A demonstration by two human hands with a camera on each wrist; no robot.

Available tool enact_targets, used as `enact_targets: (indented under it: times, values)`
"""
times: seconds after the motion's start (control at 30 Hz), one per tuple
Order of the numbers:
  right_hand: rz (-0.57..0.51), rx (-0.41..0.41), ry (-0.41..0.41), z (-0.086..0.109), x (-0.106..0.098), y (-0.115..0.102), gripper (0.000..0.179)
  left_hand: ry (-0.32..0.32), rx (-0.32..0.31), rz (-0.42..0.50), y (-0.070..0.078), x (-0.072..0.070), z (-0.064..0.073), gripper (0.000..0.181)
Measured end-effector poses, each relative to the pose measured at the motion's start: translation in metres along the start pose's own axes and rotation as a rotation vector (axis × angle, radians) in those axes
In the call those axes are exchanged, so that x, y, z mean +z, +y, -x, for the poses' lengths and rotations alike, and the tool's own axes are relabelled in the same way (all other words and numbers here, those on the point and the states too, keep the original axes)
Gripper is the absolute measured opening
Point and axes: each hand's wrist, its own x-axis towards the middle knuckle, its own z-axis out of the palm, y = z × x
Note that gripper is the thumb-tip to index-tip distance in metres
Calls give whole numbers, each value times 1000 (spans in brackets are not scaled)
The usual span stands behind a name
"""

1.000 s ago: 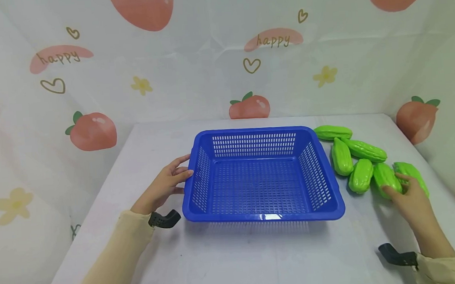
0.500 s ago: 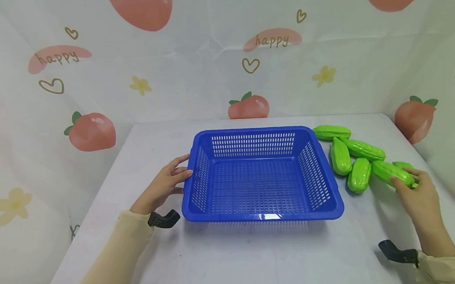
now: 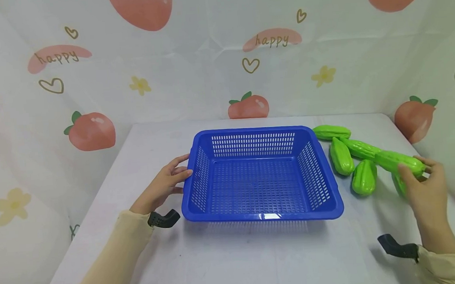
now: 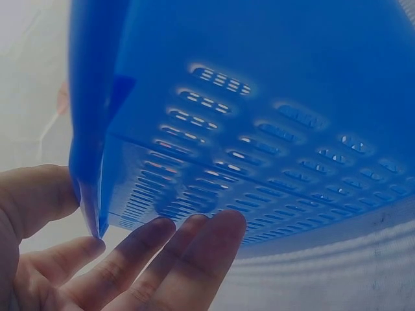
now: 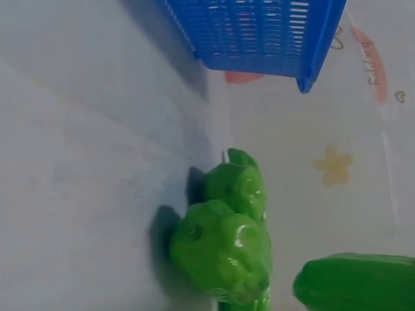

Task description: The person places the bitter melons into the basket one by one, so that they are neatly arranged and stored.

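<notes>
A blue plastic basket (image 3: 263, 218) with slotted walls stands mid-table, nothing inside it. My left hand (image 3: 163, 184) holds its left rim, the thumb at the rim and the other fingers (image 4: 201, 259) under it along the slotted wall. On the right, my right hand (image 3: 429, 189) grips one end of a glossy green bitter melon (image 3: 397, 162), thumb on the near side. In the right wrist view this held melon (image 5: 360, 282) appears raised, apart from the others. Another bitter melon (image 3: 399, 186) lies below it, partly hidden by the hand.
Several more bitter melons lie right of the basket: one (image 3: 331, 131) at its back corner, one (image 3: 342, 157) beside its right wall, one (image 3: 365, 178) nearer the front. A white cloth covers the table (image 3: 236, 260). A printed curtain (image 3: 191, 74) hangs behind.
My right hand has taken hold of a bitter melon, turned it and lifted it, moving slightly right and up. The nearest front melon has shifted a little. The left hand and basket stay put.
</notes>
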Motion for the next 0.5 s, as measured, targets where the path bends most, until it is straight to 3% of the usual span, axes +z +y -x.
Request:
enact_targets:
  times: [0.2, 0.33, 0.5]
  values:
    - [-226, -12, 25, 4, 2, -15, 43, 1, 0, 8, 0, 0, 0, 71]
    - [-446, -76, 47, 7, 7, -25, 43, 3, 1, 4, 0, 1, 0, 71]
    - [-613, -161, 19, 13, 14, -36, 48, 6, 2, -2, 0, 1, 0, 71]
